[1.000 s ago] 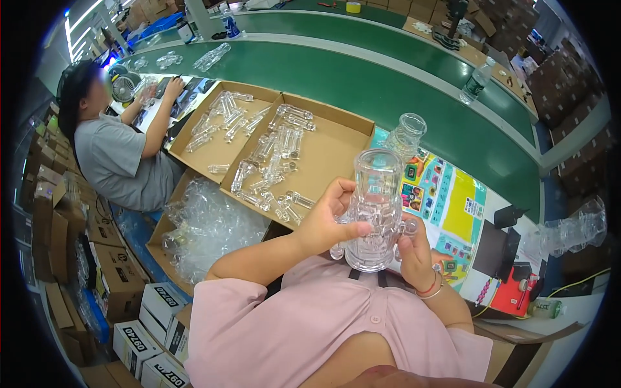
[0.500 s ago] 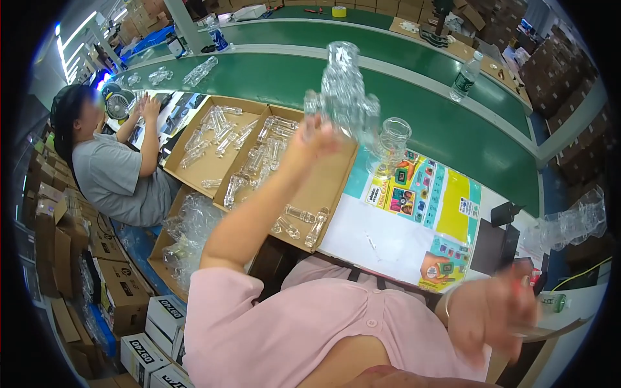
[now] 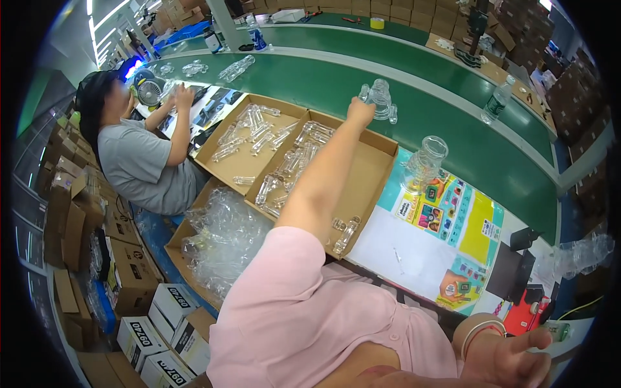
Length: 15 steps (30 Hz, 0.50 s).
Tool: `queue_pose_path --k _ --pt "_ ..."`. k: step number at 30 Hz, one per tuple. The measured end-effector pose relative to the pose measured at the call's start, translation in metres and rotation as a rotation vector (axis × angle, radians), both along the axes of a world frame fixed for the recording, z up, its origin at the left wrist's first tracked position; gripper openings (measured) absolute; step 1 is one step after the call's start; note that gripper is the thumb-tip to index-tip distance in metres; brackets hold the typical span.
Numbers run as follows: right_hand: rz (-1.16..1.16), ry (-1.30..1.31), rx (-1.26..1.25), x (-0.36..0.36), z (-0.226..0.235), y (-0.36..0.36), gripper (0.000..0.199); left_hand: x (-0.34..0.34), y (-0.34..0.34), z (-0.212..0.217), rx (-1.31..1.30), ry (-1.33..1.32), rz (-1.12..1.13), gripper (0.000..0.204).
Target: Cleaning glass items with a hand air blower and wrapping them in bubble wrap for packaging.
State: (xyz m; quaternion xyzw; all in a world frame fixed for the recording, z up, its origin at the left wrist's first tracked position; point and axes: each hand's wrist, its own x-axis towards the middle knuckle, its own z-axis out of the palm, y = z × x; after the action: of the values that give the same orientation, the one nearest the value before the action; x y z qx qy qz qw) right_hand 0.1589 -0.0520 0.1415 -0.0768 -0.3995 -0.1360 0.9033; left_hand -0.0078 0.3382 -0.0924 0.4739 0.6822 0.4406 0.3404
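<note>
My left hand (image 3: pixel 359 110) is stretched far forward and grips a clear glass piece (image 3: pixel 380 99) that lies on its side over the green conveyor belt (image 3: pixel 453 123). My right hand (image 3: pixel 511 357) hangs low at the bottom right, fingers spread, holding nothing. A second clear glass jar-like piece (image 3: pixel 424 163) stands upright on the colourful printed sheet (image 3: pixel 453 226) on the work table. Two shallow cardboard trays (image 3: pixel 375 174) with several small clear glass parts lie under my outstretched arm.
A person in a grey shirt (image 3: pixel 139 161) works at the left, hands near a small fan. A box of clear plastic bags (image 3: pixel 223 242) stands below the trays. Stacked cardboard cartons (image 3: pixel 152 333) line the floor at left. A plastic bottle (image 3: pixel 497 100) stands on the belt.
My left hand carried the glass piece from in front of my chest up and out to the belt. My right hand let go of it and dropped to the lower right.
</note>
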Motion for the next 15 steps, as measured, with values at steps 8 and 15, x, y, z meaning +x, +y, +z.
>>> queue_pose_path --k 8,15 --pt "0.518 -0.551 -0.228 0.026 -0.032 -0.018 0.027 -0.151 -0.063 0.003 0.321 0.477 -0.086 0.035" --pt "0.533 -0.546 -0.134 0.020 -0.032 -0.017 0.027 -0.293 -0.114 -0.021 -0.010 0.830 0.046 0.029"
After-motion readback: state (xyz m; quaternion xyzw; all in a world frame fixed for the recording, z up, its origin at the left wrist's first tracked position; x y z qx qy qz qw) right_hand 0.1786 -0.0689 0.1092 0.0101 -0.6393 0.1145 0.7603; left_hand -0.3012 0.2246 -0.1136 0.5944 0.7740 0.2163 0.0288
